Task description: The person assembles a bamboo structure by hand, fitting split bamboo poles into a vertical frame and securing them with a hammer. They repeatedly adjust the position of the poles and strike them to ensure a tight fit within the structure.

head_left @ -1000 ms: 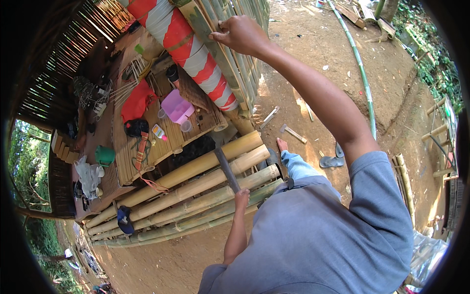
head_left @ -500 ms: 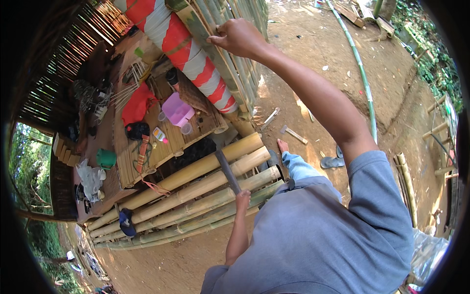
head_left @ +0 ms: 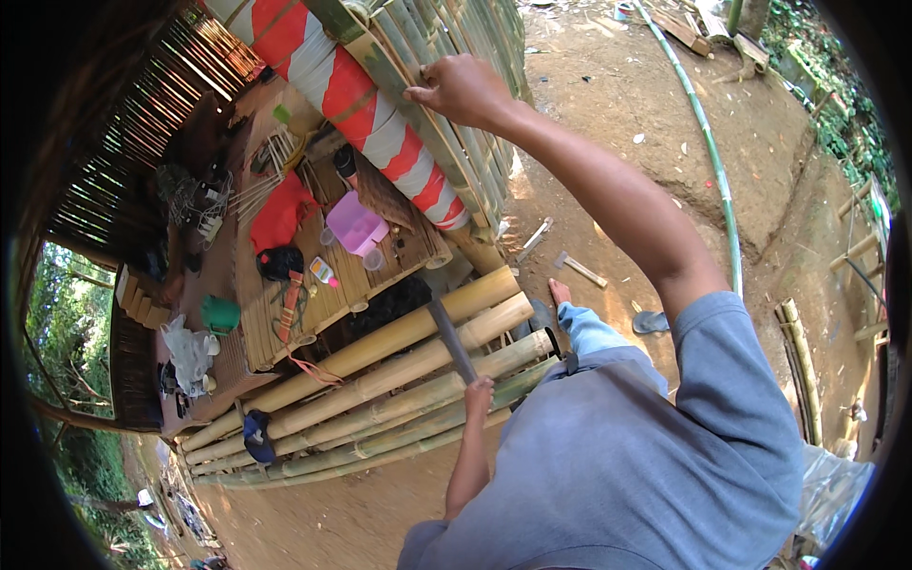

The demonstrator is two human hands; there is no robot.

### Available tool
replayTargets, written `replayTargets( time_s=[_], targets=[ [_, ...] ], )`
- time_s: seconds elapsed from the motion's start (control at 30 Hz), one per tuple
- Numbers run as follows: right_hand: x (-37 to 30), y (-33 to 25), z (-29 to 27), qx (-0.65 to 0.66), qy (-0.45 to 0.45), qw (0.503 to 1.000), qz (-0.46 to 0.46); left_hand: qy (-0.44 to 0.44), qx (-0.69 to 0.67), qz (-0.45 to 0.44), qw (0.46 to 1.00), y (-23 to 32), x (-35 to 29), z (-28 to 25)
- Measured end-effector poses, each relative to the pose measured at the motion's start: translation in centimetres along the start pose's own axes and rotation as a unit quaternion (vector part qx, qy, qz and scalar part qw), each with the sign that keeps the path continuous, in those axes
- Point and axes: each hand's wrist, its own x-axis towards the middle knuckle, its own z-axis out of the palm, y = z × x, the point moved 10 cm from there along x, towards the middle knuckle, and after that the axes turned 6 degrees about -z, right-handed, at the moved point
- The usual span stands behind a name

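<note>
My right hand (head_left: 465,90) reaches up to a wall of upright bamboo slats (head_left: 475,114), its fingers curled and pinched on one slat's edge; whether something small sits between the fingertips is too small to tell. Low in the view, my left hand (head_left: 478,394) grips the handle of a long grey flat-bladed tool (head_left: 451,337). The blade points up and away over a stack of thick bamboo poles (head_left: 380,375) lying side by side. My blue sleeve and shoulder fill the lower right.
A red-and-white striped post (head_left: 380,123) leans beside the slats. A bamboo platform (head_left: 332,294) holds a pink container (head_left: 356,223), a red cloth (head_left: 280,214) and a green cup (head_left: 220,313). On the dirt lie a hammer (head_left: 579,271), a sandal (head_left: 651,323) and a long green pole (head_left: 712,161).
My right hand stays on the slats, shifting only slightly lower in the picture as my head moves. My left hand keeps the same hold on the grey tool.
</note>
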Motion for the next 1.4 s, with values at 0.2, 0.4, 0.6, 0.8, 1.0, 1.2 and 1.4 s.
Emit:
replayTargets(
  time_s=[0.2,0.4,0.6,0.8,1.0,1.2,1.4],
  targets=[
    [-0.3,0.1,0.1,0.05,-0.017,0.998,0.027,-0.002,-0.008,0.007,1.0,-0.1,0.0,-0.3],
    [-0.5,-0.1,0.1,0.043,-0.017,0.998,0.034,-0.007,-0.009,0.008,1.0,0.4,-0.4,0.0],
    [-0.5,0.8,0.2,0.064,-0.001,0.998,0.024,-0.014,0.018,0.033,0.999,4.1,-1.9,0.7],
    [-1.5,0.8,-0.2,0.045,0.045,0.998,0.008,-0.021,-0.003,0.129,0.991,8.9,-2.3,0.9],
    [-3.7,1.6,-0.6,0.135,0.07,0.988,0.021,0.001,0.022,0.329,0.944,29.8,-7.2,1.2],
    [-19.6,10.9,8.0,0.217,-0.046,0.966,0.132,0.054,-0.04,0.539,0.839,52.3,-19.7,1.6],
    [-69.6,26.9,11.4,-0.016,-0.293,0.856,0.426,0.088,-0.069,0.671,0.733,64.8,-26.8,4.3]
  ],
)
